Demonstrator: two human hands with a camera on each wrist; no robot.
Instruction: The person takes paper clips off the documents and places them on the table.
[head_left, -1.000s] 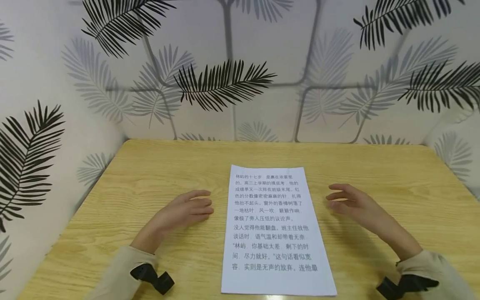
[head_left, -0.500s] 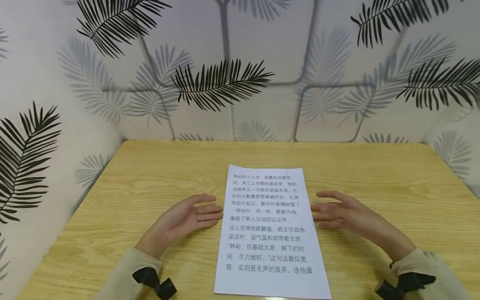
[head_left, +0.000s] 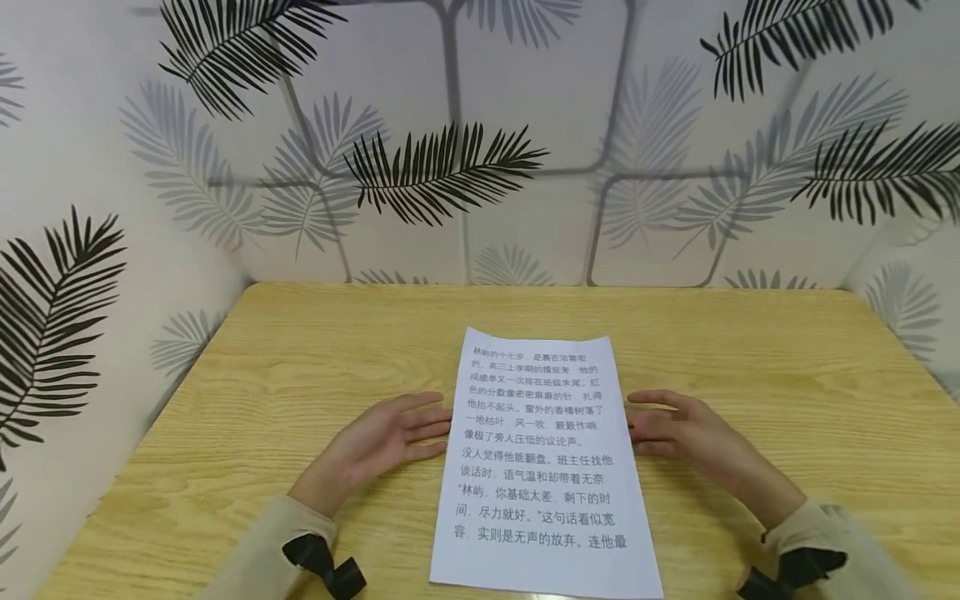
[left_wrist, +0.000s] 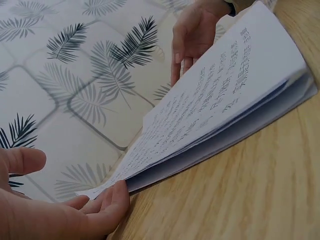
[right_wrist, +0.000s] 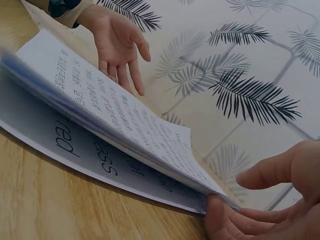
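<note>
A stack of printed sheets [head_left: 536, 567] lies lengthwise on the wooden table, its top page covered in Chinese text. Both wrist views show its near end gapping, upper sheets bowed above a lower sheet [right_wrist: 85, 150] with large Latin letters. At the left side edge, my left hand [head_left: 382, 442] touches the paper with extended fingertips, palm turned inward and thumb raised away from the sheets. Opposite it, my right hand [head_left: 697, 437] has its fingertips against the right side edge. In the right wrist view its thumb [right_wrist: 267, 170] stands apart from the paper.
The wooden table [head_left: 315, 333] extends around the stack and meets a wall [head_left: 525, 208] with a leaf pattern at the back. Black straps with small devices [head_left: 326, 567] sit on both sleeved wrists.
Both hands have come inward from beside the stack until their fingertips reach its side edges. The top page's far edge now dips in the middle, with its corners raised.
</note>
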